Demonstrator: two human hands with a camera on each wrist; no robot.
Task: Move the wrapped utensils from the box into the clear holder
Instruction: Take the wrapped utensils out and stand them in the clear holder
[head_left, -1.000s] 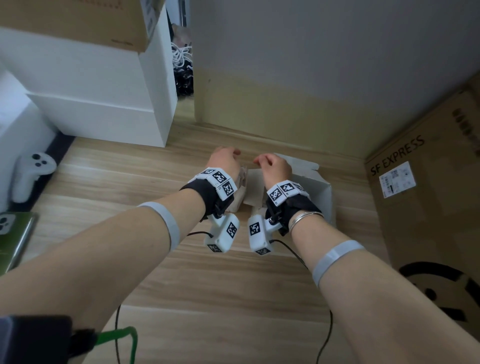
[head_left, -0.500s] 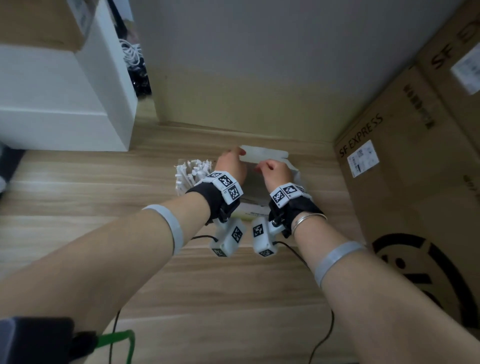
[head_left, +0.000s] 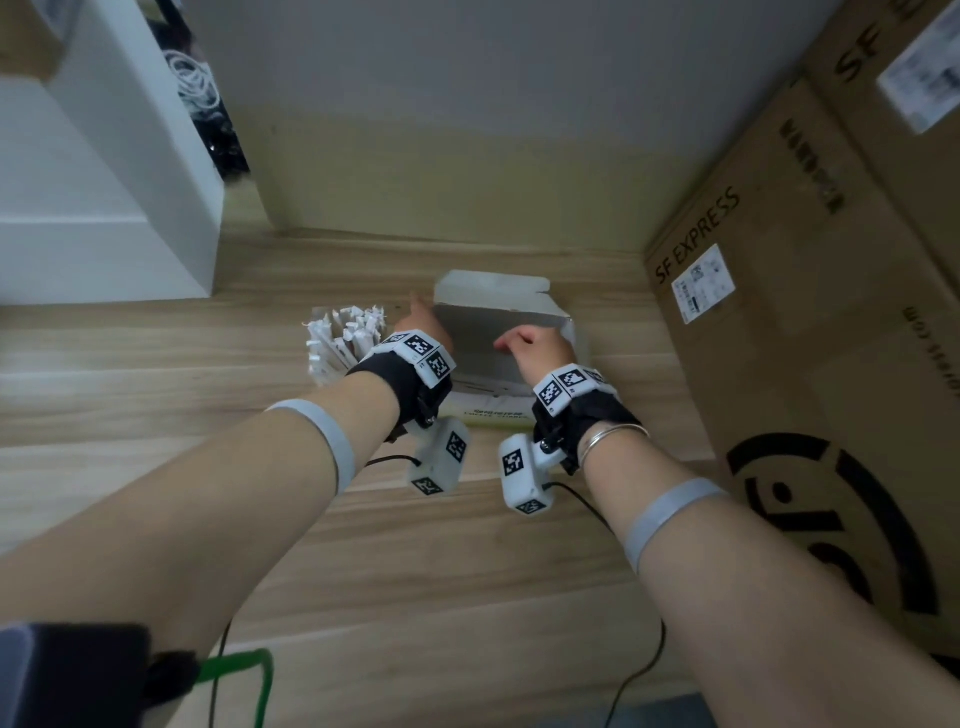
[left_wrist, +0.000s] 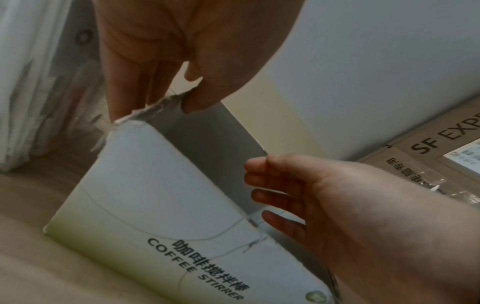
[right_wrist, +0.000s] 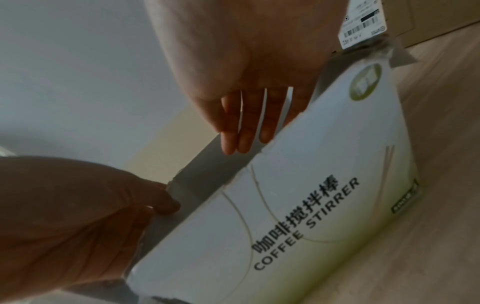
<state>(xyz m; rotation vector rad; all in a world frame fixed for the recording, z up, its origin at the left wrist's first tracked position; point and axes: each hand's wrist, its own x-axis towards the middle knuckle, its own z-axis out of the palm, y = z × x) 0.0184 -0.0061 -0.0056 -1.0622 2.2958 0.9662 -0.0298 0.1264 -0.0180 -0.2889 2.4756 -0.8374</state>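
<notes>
A: Where are the wrapped utensils to be found?

B: A thick bunch of white paper-wrapped stirrers (head_left: 345, 340) is seen standing upright in the clear plastic holder (head_left: 324, 366), just left of the white cardboard box printed "COFFEE STIRRER" (head_left: 493, 353). What is left inside the box cannot be told; only its grey inner wall is shown.

A: How is the box being held, and why?

B: The torn left corner of its opening is pinched by the left hand (left_wrist: 166, 61), thumb inside and fingers outside. It is judged that the mouth is being kept open and the box steadied on the light wooden tabletop (head_left: 415, 571). The box's back flap is stood up at the far side, so the opening is left free.

A: And the right hand?

B: The right hand (right_wrist: 246, 72) is placed at the right end of the box, its fingers (right_wrist: 241, 131) held straight and close together, dipped over the front edge into the opening. Nothing is seen gripped by them. A reach for the remaining stirrers is the likely purpose.

A: What lies further out?

B: A brown "SF EXPRESS" carton (head_left: 779, 338) is stood well to the right of the box, and a white cabinet (head_left: 104, 208) behind and to its left, beyond the holder.
</notes>
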